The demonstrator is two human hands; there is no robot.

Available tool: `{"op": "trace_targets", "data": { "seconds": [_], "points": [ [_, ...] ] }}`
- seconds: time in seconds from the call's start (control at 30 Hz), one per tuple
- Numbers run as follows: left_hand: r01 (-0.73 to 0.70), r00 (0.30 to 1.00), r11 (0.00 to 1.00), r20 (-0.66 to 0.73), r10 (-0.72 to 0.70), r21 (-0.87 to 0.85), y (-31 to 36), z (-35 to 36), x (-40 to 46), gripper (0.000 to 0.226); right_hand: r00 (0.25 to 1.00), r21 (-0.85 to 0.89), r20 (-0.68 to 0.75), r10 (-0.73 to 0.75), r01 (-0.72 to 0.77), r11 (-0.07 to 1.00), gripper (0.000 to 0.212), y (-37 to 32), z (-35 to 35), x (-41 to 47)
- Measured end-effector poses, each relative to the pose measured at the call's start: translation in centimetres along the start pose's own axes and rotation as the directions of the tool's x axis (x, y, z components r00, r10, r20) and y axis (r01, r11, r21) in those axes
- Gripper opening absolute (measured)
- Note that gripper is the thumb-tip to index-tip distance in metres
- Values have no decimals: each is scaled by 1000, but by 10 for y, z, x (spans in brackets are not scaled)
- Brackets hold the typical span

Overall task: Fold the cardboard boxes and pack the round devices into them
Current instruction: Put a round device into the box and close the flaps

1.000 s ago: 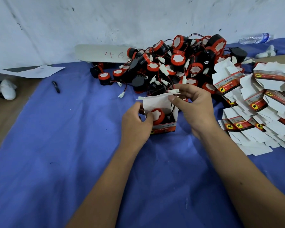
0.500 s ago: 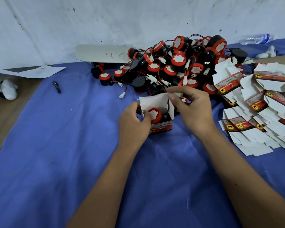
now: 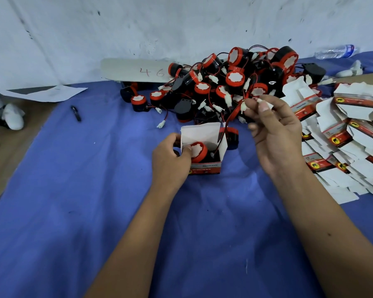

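At the far left edge of the tabletop [image 3: 17,151] lay a white crumpled object [image 3: 13,119] and, beyond it, a white sheet of paper [image 3: 45,94]; a small black pen-like item [image 3: 76,113] rested on the blue cloth cover [image 3: 78,211] just right of them. A pale cardboard strip marked "46" [image 3: 136,69] leaned along the foot of the white wall [image 3: 138,24]. Near the middle, the left hand [image 3: 170,160] gripped the left wall of a small open cardboard box with a red printed front [image 3: 205,153], fingers curled round its edge and thumb inside the rim; the box stood upright on the cloth with its white top flap raised. Inside it lay a round black device with a red rim and white face [image 3: 197,150], tilted toward the camera. From the box a thin red wire [image 3: 232,119] ran up to a white plastic connector [image 3: 243,107], pinched between thumb and fingertips of the right hand [image 3: 276,134], which was raised above and to the right of the box. Behind both hands rose a tangled heap of matching red-and-black round devices [image 3: 235,82]. To the right spread a loose pile of flat unfolded white-and-red cardboard boxes [image 3: 342,136], and at the far right a clear plastic bottle [image 3: 336,51] lay on its side.
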State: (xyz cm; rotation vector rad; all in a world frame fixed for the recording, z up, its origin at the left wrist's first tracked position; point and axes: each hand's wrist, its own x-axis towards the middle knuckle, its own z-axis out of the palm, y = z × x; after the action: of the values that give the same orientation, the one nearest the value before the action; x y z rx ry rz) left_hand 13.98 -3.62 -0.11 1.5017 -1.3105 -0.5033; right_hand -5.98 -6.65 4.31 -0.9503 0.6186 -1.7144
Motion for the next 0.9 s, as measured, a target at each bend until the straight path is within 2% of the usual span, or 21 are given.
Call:
{"op": "trace_targets", "data": {
  "seconds": [0.1,0.2,0.27,0.37,0.43,0.5,0.57,0.67,0.77,0.83,0.9],
  "points": [
    [6,1000,1000,3,-6,-9,1,-2,0,15,998,81,-48,33,-29,996,17,-3,-3,3],
    [17,1000,999,16,-16,-41,2,-3,-1,19,996,7,-77,38,-37,999,28,0,-3,6],
    [17,1000,998,21,-16,-59,3,-3,-2,18,998,-51,-51,35,-38,998,46,1,-2,7],
    [13,999,997,31,-10,-71,4,-4,-2,16,999,-228,30,22,-14,974,89,4,-5,6],
    [19,999,998,27,-17,-58,3,-5,-2,13,999,-431,23,-27,34,901,101,6,-9,6],
    [39,999,998,6,-38,-53,0,-8,0,11,996,-629,-4,-91,69,774,100,9,-17,9],
    [70,997,995,-29,-72,-66,-4,-12,2,9,992,-788,-10,-124,69,612,86,12,-24,11],
    [99,994,990,-37,-103,-96,-7,-16,5,9,999,-902,41,-17,44,429,59,21,-23,9],
    [99,995,989,-7,-100,-107,-8,-17,6,12,977,-963,198,75,180,202,57,29,-17,2],
    [86,996,990,0,-87,-112,-7,-16,5,12,983,-977,169,78,156,146,48,31,-17,1],
    [76,997,992,-14,-78,-101,-6,-15,3,10,998,-988,59,28,54,146,43,32,-20,2]
  ]
}}
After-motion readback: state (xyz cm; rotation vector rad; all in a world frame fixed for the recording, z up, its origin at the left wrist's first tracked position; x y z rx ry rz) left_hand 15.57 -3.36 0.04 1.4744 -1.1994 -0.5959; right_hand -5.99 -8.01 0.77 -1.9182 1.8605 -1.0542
